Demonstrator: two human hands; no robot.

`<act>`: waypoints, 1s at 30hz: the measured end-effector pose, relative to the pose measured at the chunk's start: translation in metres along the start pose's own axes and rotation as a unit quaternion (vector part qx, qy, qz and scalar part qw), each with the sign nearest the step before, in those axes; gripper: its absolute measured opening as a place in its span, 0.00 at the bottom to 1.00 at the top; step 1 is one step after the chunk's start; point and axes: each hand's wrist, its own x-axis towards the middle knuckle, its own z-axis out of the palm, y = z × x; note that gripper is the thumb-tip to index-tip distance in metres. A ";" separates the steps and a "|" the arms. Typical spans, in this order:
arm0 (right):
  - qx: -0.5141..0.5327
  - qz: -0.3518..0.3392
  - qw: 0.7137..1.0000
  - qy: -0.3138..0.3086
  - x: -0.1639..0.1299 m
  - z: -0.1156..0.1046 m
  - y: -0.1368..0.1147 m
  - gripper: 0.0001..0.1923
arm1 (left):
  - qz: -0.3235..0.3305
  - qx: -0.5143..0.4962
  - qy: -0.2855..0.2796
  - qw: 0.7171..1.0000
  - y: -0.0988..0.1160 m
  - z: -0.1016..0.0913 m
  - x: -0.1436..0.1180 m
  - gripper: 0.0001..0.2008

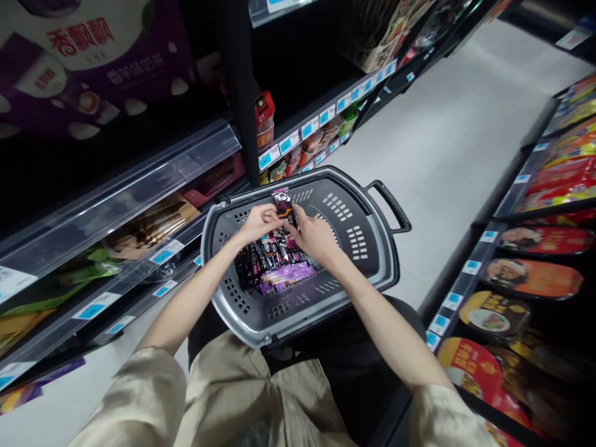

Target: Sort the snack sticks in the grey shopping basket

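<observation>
Grey plastic forms the shopping basket in front of us, its perforated walls tilted toward the camera and its black handle folded out on the far side. Our left hand and right hand meet over its middle, close together, and both pinch one small dark sachet that stands upright between the fingertips, just above the basket's far rim. Whether the right hand's lower fingers also touch the goods beneath, we cannot tell.

Under our hands lies a loose heap of similar dark sachets, and in front of them a few purple packets lie flat on the basket floor. We judge the held sachet to be light, thin and pliable, with a glossy foil skin that could slip, so a pinch at the sealed top and bottom edges should serve better than a squeeze across the filled middle, which may crumple.

To our left, shelves with blue price tags carry boxed and bagged goods, and a large purple carton with white lettering sits up high. To our right, a low shelf holds red and orange bowl-shaped packs. Pale floor runs down the aisle ahead, and our beige sleeves fill the bottom of the view
</observation>
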 end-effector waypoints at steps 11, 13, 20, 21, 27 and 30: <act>0.058 -0.008 0.998 0.033 0.003 0.005 0.006 0.26 | -0.005 -0.004 -0.006 1.000 -0.001 0.003 0.000 0.25; 0.053 -0.011 0.998 0.036 0.004 0.008 0.007 0.26 | -0.006 -0.001 -0.006 1.000 -0.001 0.003 0.001 0.25; 0.037 -0.021 0.998 0.056 0.005 0.013 0.009 0.27 | -0.016 0.005 -0.032 0.999 -0.001 0.003 0.002 0.24; 0.035 -0.018 0.998 0.058 0.005 0.013 0.009 0.27 | -0.025 0.011 -0.051 0.998 -0.001 0.002 0.001 0.24; 0.040 0.018 0.997 0.065 0.006 0.010 0.009 0.29 | -0.048 0.102 -0.190 0.975 0.000 0.004 -0.003 0.22; 0.046 0.017 0.997 0.066 0.006 0.010 0.009 0.31 | -0.028 0.151 -0.181 0.972 0.001 0.004 -0.004 0.23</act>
